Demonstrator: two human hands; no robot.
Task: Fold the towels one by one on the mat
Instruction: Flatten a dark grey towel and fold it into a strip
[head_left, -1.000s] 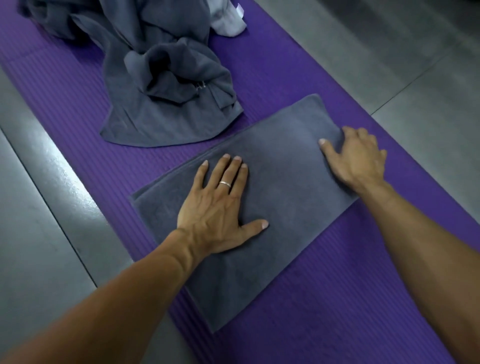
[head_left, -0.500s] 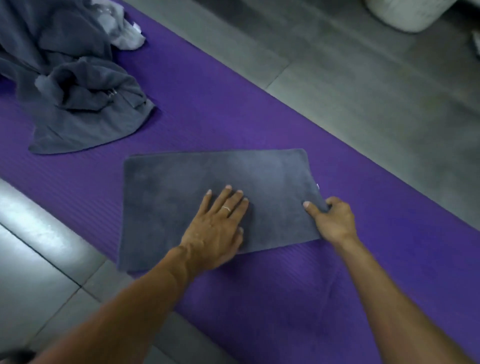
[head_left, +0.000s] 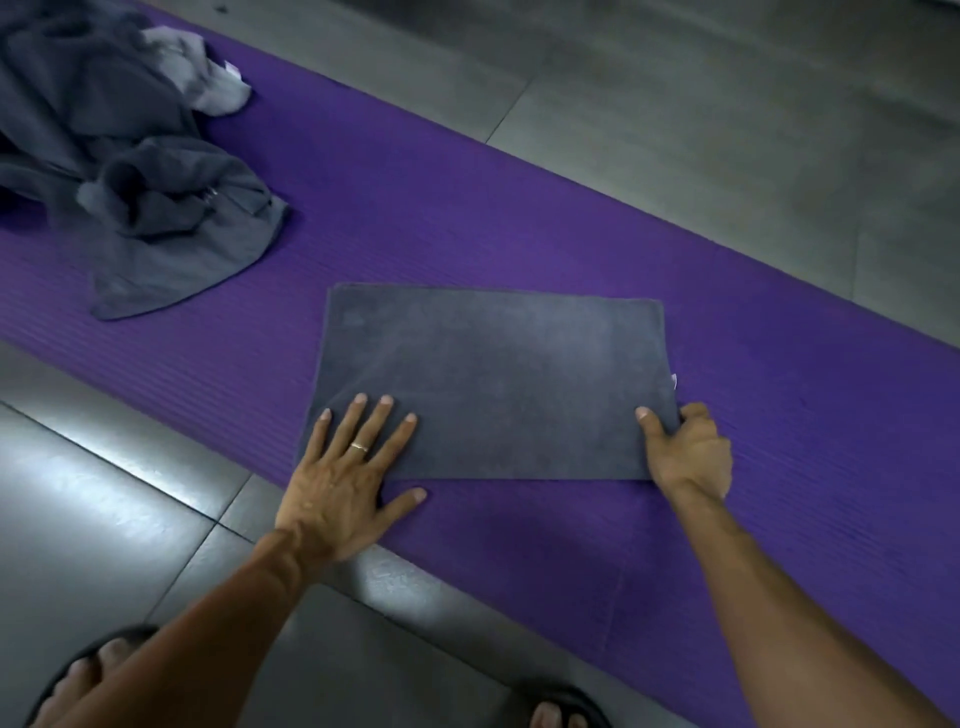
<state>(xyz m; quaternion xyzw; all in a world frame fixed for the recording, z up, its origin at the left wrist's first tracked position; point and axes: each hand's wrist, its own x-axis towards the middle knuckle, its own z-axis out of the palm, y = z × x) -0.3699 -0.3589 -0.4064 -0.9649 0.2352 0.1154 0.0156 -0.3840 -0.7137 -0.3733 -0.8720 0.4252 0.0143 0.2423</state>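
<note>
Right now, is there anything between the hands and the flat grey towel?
Nothing visible. The left hand already lies flat on the towel at its near left corner, and the right hand pinches its near right corner. The pile of towels lies apart, far left.

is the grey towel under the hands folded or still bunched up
Folded flat: the grey towel lies as a neat rectangle on the mat.
</note>
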